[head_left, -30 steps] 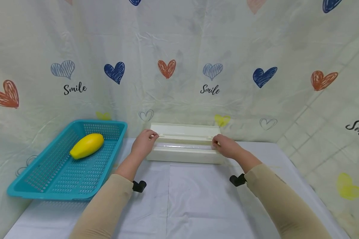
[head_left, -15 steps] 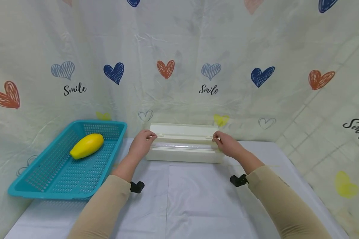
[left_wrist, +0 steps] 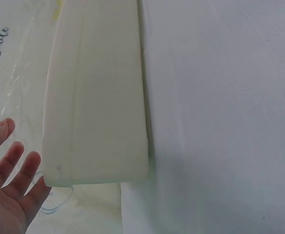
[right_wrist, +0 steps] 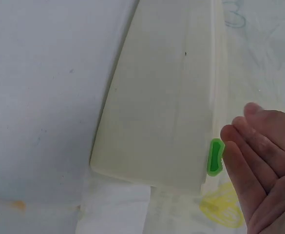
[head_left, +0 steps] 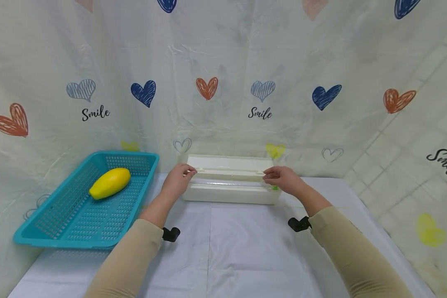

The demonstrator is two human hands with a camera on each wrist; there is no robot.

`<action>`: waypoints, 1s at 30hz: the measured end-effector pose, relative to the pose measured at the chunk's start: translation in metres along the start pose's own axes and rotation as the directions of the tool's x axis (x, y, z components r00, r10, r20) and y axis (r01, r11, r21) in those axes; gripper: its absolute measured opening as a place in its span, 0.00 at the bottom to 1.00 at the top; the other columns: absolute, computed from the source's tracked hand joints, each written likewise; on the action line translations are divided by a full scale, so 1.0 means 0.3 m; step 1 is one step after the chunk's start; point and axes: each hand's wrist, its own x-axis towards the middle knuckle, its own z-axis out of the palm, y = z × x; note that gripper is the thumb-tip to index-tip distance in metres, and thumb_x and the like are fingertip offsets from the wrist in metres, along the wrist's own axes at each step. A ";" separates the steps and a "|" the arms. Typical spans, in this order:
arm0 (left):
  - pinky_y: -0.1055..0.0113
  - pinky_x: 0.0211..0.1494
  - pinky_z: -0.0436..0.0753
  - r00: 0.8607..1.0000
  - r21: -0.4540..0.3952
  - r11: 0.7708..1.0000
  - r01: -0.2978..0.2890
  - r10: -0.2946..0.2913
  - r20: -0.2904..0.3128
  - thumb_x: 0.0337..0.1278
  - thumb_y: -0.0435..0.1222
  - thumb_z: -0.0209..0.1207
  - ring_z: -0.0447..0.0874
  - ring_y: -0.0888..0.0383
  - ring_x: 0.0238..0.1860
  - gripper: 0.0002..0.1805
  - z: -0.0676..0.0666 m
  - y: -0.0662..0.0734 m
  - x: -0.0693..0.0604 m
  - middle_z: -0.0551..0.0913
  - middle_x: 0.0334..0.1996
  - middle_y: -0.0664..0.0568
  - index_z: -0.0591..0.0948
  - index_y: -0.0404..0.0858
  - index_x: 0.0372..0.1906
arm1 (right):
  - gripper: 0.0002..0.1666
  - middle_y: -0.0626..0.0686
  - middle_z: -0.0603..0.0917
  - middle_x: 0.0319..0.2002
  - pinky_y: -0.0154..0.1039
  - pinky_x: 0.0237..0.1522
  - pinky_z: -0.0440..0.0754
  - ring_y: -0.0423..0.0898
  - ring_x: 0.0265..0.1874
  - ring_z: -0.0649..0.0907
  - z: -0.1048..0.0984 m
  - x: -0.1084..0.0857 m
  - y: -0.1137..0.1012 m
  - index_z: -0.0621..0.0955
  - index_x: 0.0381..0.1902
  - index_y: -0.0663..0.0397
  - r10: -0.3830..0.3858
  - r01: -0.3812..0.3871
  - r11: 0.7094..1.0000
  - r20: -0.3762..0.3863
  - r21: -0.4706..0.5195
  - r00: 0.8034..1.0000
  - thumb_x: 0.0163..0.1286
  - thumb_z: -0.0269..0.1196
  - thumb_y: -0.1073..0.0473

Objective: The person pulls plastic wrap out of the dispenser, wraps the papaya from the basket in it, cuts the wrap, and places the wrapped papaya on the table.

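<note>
As the white box (head_left: 229, 195) separates them, right fingers (right_wrist: 242, 175) extend; whether left fingers (left_wrist: 23, 175) pinch is unclear.

Tan fabric sleeves (head_left: 124, 258) showed at lower left and lower right, each with a small black angular wrist camera (head_left: 171, 234).

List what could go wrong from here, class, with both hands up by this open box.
The lid stands open between the left hand and the right hand, so it might drop onto either.

Neither hand is seen pressing the box down, so a hard pull could slide or tip it.

The green tab sits close by the right hand, which might knock it.
</note>
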 end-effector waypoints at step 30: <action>0.51 0.62 0.76 0.997 -0.111 0.993 -0.027 0.018 -0.076 0.71 0.44 0.56 0.75 0.49 0.57 0.12 -0.011 -0.026 -0.002 0.75 0.56 0.49 0.84 0.43 0.48 | 0.15 0.54 0.85 0.47 0.50 0.41 0.78 0.52 0.42 0.80 -0.021 -0.028 -0.016 0.87 0.49 0.54 -0.108 0.041 0.971 -0.279 -0.236 0.954 0.72 0.62 0.53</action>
